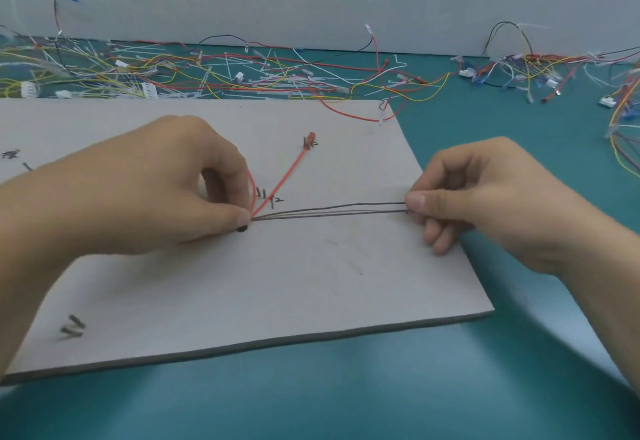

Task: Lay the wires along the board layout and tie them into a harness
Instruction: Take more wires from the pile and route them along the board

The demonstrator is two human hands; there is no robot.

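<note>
One teal surface carries everything. Along its far edge, by the wall, lies a big heap of loose wires: red, yellow, white, black, w/ white connectors and pale strips mixed in. Unsorted stock, none of it on the layout.

Grey board lies flat on the surface, near-centre, its right corner toward the right hand.

Left hand rests on the board approx. mid-width. Its fingers are curled in a tight pinch (thumb + forefinger), holding the junction where the wires meet and pressing it onto the board.

Right hand is at the board's right edge, fingers pinched narrow on the far ends of the dark wires, other fingers tucked under.

Dark wires, two, poss. three, run nearly straight and taut between the hands, just above or on the board; can't tell which.

Red wire branches from the left pinch up-right to an orange terminal sitting at a pen mark. Small pen marks are just beside the junction, more dark marks at the board's near-left corner.

Status (est.): early. One branch is placed and the main run is being pulled along its line. No tie visible on any of the run. Left: rest of routing toward the left-side marks, then all tying.
</note>
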